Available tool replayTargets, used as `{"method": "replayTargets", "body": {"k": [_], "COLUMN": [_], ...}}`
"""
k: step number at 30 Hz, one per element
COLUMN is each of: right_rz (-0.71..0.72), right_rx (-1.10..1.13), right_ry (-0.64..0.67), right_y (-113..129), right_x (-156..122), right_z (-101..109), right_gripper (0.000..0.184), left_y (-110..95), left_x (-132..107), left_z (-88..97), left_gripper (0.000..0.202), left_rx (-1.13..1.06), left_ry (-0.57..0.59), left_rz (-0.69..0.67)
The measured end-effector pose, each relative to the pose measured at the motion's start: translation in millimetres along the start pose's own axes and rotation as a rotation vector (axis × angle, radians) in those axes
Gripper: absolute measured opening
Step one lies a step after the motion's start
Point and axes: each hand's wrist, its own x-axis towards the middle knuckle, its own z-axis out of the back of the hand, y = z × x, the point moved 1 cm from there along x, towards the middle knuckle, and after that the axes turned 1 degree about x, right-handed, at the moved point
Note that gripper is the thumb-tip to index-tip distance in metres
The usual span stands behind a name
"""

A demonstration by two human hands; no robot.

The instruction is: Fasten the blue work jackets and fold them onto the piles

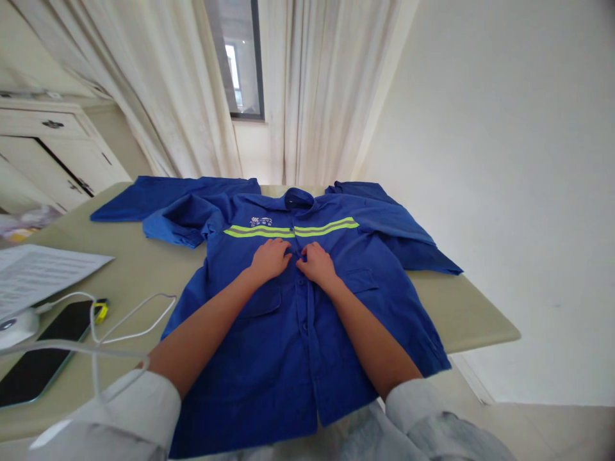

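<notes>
A blue long-sleeved work shirt (307, 346) lies face up and buttoned on the table, with two yellow-green reflective stripes (293, 229) across the chest. Its collar (298, 198) points away from me, and both sleeves are folded back at the far side. My left hand (270, 259) and my right hand (317, 264) meet at the shirt's button placket (298, 269) just below the stripes. The fingers of both hands seem pinched on the placket cloth, and they hide the buttons there.
The beige table (461, 314) carries printed paper (43, 278), a black smartphone (43, 352), a white cable (134, 320) and a small yellow object (100, 311). A white cabinet (48, 147) stands at left. White curtains (168, 83) hang behind the table, and a white wall (504, 160) stands at right.
</notes>
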Motion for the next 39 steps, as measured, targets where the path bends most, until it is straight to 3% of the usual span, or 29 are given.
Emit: {"method": "replayTargets", "body": {"k": [4, 8, 14, 20, 30, 39], "right_rz": [-0.03, -0.032, 0.009, 0.11, 0.171, 0.184], "right_rx": [0.1, 0.145, 0.141, 0.414, 0.542, 0.513], "right_ry": [-0.037, -0.003, -0.076, -0.214, -0.189, -0.183], "right_y": [-11.4, -8.5, -11.7, -21.2, -25.9, -22.7], "right_x": [-1.9, 1.7, 9.1, 17.9, 18.4, 13.9], "right_z": [-1.9, -3.4, -9.3, -17.3, -13.2, -12.8], "right_gripper": [0.02, 0.033, 0.014, 0.016, 0.018, 0.019], "left_y": [5.8, 11.7, 9.3, 7.1, 5.4, 3.7], "left_x": [13.3, 8.4, 11.5, 12.6, 9.9, 10.7], "left_z": [-27.3, -37.6, -37.3, -39.2, -34.5, -35.2], "left_gripper": [0.033, 0.031, 0.031, 0.027, 0.031, 0.025], "left_rx": [-0.123, -0.155, -0.163, -0.107, -0.139, -0.092], "left_ry": [-0.055, -0.14, -0.146, -0.166, -0.204, -0.208], "left_rz": [-0.084, -0.094, -0.049, -0.099, -0.099, -0.138]}}
